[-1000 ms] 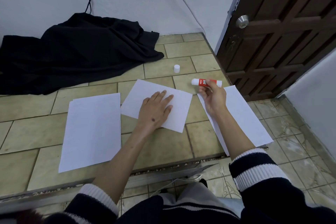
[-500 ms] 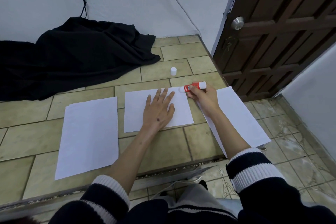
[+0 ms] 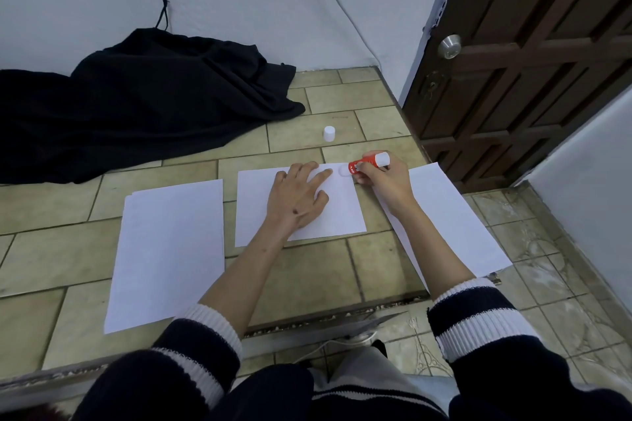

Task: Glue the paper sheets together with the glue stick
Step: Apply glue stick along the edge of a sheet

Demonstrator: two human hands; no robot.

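Observation:
Three white paper sheets lie on the tiled floor: a left sheet (image 3: pixel 167 249), a middle sheet (image 3: pixel 342 215) and a right sheet (image 3: pixel 455 222). My left hand (image 3: pixel 297 198) rests flat on the middle sheet with fingers spread. My right hand (image 3: pixel 383 181) grips a red and white glue stick (image 3: pixel 369 162), its white tip touching the middle sheet's top right corner. The stick's white cap (image 3: pixel 329 133) stands on the tiles beyond the sheets.
A black cloth (image 3: pixel 136 102) is heaped against the white wall at the back left. A dark wooden door (image 3: pixel 533 55) stands at the right. A metal floor strip (image 3: pixel 307 335) runs across near my knees.
The middle sheet has been turned square to me under my left hand. My right hand brought the glue stick left and down onto the sheet's top right corner.

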